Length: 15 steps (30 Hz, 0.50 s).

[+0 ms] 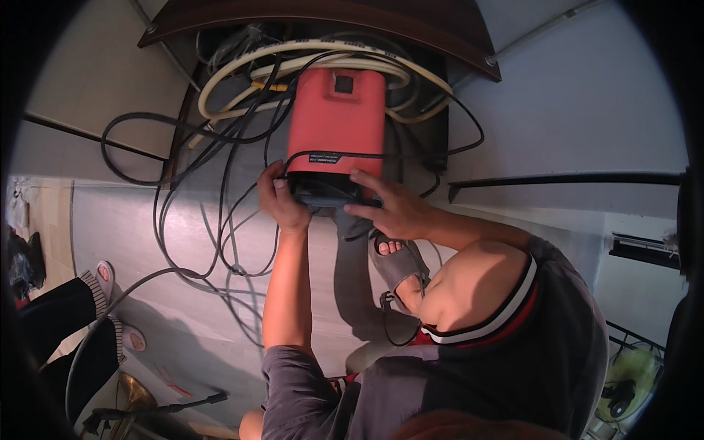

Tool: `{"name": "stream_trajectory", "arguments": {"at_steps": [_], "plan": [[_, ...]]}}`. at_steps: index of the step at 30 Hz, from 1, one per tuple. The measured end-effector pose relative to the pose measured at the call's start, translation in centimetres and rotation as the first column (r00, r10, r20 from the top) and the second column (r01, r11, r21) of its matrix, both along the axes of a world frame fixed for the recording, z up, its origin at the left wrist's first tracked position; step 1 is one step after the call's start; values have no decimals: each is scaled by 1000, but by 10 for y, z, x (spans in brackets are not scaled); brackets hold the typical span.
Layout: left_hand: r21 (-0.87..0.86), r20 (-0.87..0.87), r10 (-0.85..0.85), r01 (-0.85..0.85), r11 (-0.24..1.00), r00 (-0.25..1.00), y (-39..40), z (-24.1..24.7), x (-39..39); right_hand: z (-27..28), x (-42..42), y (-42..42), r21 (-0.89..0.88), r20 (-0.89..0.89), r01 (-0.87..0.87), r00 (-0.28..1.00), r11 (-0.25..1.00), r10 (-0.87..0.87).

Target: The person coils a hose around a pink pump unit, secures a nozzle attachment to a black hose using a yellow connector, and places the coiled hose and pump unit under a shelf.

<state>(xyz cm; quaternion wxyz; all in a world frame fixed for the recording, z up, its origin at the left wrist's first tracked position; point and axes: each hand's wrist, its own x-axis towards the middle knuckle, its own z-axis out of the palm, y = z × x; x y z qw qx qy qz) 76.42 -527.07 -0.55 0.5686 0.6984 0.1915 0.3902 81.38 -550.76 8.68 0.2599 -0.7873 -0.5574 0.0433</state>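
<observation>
A red plastic machine housing, probably a pressure washer (pixel 336 124), stands at the opening of a low cabinet, with a square black fitting on its far part and a label that bears writing. At its near end is a black part with a dark handle-like bar (pixel 330 201). My left hand (pixel 285 201) grips the near left corner. My right hand (pixel 393 206) holds the near right side, fingers spread along the red edge and the bar. A black cord (pixel 363 154) crosses the housing by my left fingers. The undersides of both hands' grips are hidden.
Behind the machine lies a coiled cream hose (pixel 236 60) under a dark wood cabinet panel (pixel 330 12). Black cable loops (pixel 159 220) spread over the left floor. Another person's slippered feet (pixel 132 336) stand at left, near a black spray lance (pixel 181 406). A fan (pixel 630 379) is at lower right.
</observation>
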Motion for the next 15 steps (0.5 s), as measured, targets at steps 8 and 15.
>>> {"name": "stream_trajectory", "arguments": {"at_steps": [8,15], "plan": [[118,79,-47,38,992,996,-6,4,1,-19,-31,0,-81,282,518,831,852,-479],[179,177,-37,5,984,984,-55,7,18,-27,-2,-9,48,197,700,693,712,-694]]}}
